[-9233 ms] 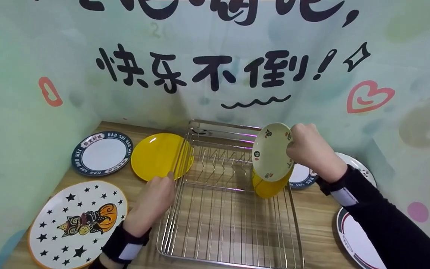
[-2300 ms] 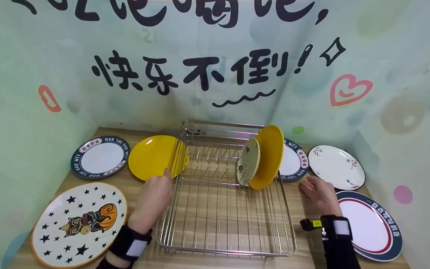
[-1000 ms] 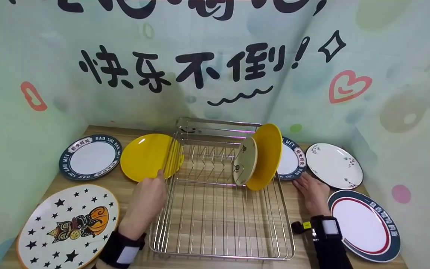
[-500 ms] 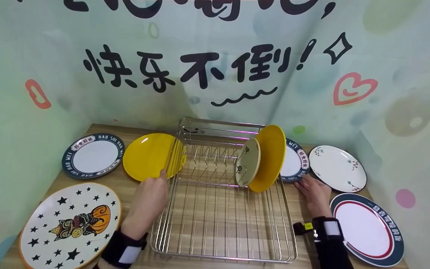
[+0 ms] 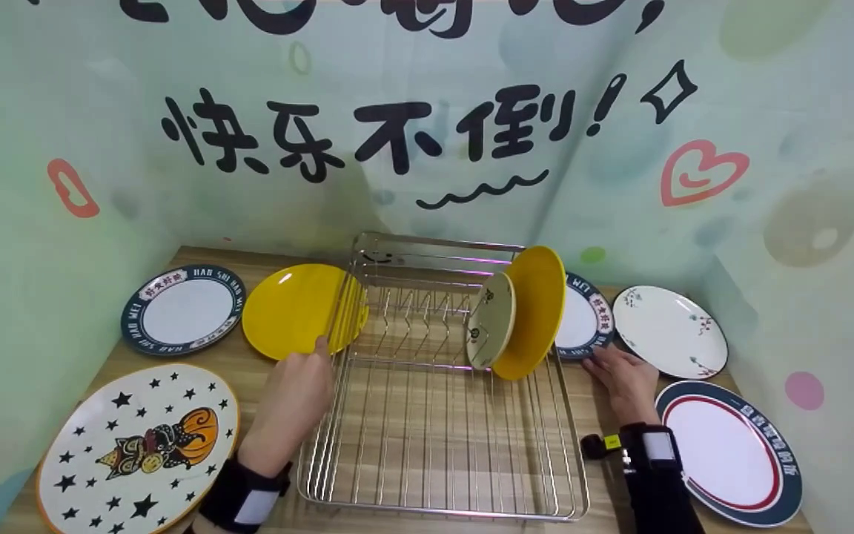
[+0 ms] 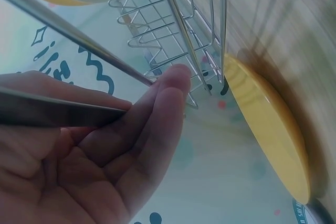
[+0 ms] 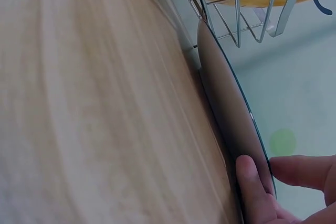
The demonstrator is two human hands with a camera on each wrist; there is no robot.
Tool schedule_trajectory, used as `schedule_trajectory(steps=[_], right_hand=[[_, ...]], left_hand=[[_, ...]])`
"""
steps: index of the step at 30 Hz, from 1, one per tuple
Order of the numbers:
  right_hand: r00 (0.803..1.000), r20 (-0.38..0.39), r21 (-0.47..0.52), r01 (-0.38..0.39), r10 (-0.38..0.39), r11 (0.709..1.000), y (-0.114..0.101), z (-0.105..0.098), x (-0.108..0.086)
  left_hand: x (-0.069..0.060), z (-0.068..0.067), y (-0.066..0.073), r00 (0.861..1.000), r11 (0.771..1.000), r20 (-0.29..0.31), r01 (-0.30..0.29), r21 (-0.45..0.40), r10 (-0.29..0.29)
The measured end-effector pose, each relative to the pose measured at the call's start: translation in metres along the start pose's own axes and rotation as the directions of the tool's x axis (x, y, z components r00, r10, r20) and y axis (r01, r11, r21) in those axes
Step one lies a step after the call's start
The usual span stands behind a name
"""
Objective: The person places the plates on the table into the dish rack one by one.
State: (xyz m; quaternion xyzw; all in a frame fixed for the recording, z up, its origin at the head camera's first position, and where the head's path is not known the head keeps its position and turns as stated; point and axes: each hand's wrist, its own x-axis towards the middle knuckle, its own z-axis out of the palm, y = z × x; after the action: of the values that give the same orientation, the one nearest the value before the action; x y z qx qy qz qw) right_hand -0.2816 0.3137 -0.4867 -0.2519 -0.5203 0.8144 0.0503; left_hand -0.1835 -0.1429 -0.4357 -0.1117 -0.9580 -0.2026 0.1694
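My left hand [image 5: 295, 397] grips the left upper rail of the wire dish rack [image 5: 442, 512]; in the left wrist view, the flat metal rail [image 6: 63, 109] lies between thumb and fingers. My right hand [image 5: 626, 382] is at the near edge of a blue-rimmed white plate [image 5: 583, 319] lying partly behind the rack's right side. In the right wrist view, thumb and finger pinch the edge of that plate [image 7: 226, 82], one on each face. A yellow plate [image 5: 538, 311] and a smaller cream patterned plate [image 5: 491, 322] stand upright side by side in the rack's right slots.
On the left lie another blue-rimmed plate [image 5: 186, 308], a yellow plate [image 5: 297, 311] and a large star-patterned plate [image 5: 86, 415]. At right are a white floral plate [image 5: 668, 330] and a red-ringed plate [image 5: 723, 452]. A printed backdrop [image 5: 397, 67] rises behind the wooden table.
The cream plate, earlier held by my right hand above the rack, now stands in it beside the yellow one. My right hand moved down to the blue-rimmed plate's edge; my left stayed on the rack.
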Motion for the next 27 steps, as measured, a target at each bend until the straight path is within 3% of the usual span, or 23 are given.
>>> schedule_trajectory(steps=[9, 27], right_hand=[[0.996, -0.080, -0.109, 0.027, -0.036, 0.994, 0.003, 0.003, 0.011], [0.998, -0.037, -0.096, -0.050, 0.047, 0.994, -0.005, 0.000, 0.008]], left_hand=[[0.002, -0.001, 0.001, 1.000, 1.000, 0.029, 0.011, -0.003, -0.011], [0.003, -0.002, 0.000, 0.998, 1.000, 0.055, 0.027, 0.004, -0.027]])
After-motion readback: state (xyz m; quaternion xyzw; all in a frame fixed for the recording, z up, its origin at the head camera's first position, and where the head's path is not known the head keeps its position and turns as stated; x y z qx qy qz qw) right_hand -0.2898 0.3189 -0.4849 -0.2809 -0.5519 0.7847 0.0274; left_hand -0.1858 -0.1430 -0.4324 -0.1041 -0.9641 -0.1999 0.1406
